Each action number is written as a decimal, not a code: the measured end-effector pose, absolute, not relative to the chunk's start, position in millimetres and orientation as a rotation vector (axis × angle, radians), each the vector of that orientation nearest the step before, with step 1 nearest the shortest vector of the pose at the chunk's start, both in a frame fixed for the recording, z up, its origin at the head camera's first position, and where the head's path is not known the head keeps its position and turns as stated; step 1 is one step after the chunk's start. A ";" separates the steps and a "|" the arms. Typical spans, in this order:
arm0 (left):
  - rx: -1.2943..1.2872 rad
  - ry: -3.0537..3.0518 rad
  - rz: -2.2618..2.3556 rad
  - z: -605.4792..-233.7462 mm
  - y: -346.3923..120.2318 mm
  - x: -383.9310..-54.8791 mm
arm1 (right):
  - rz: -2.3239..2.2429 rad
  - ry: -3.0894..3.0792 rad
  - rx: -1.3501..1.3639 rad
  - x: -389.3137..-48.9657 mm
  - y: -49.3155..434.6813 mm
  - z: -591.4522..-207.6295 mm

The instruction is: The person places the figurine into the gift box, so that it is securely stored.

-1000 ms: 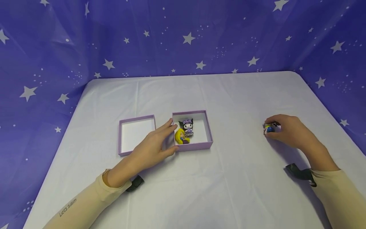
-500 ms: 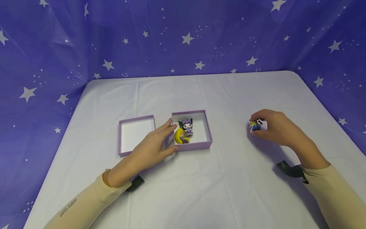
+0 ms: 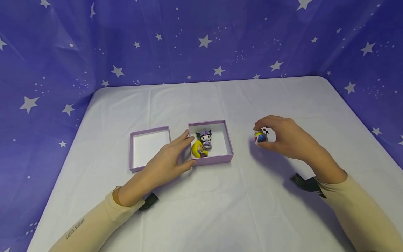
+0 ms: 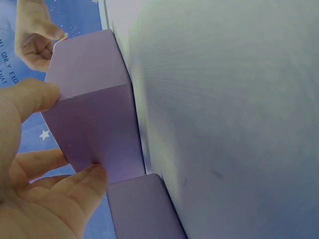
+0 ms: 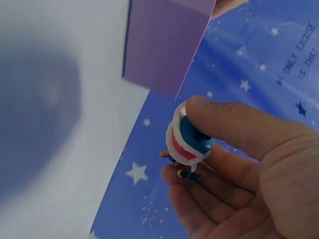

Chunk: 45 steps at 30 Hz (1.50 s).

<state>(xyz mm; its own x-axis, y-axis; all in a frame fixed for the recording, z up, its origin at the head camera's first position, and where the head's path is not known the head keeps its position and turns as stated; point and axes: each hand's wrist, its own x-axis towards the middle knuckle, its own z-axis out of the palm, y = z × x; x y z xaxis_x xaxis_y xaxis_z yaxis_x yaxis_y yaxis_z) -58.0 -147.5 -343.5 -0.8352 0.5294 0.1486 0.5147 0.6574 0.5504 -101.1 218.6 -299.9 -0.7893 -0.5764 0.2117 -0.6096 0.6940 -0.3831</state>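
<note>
Head view: the right hand [image 3: 288,140] holds a small blue, white and red figurine [image 3: 260,137] with a yellow part near its top, its grip narrow, thumb and fingers pinching it above the white-covered desk [image 3: 252,206], to the right of a purple-walled box [image 3: 214,160] and apart from it. The left hand [image 3: 167,161] touches the left side of that box with a wide grip, its thumb at the near left corner and its fingers along the left wall. Inside the box, toward its left side, a yellow-haired figurine [image 3: 197,149] and a black-and-purple figurine [image 3: 206,137] lie close together. Just left of the box, partly behind the left hand, is a second purple-edged tray [image 3: 149,147] with a white inside. A blue backdrop [image 3: 176,63] with stars rises beyond the desk.
</note>
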 end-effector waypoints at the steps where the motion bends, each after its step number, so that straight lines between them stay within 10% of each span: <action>1: 0.895 2.837 0.931 -343.4 -147.6 -57.9 | 0.692 -2.816 1.002 -101.3 215.2 -299.7; 45: 0.896 2.839 0.941 -342.5 -148.4 -58.1 | 0.051 -3.126 1.293 -129.7 87.8 -311.3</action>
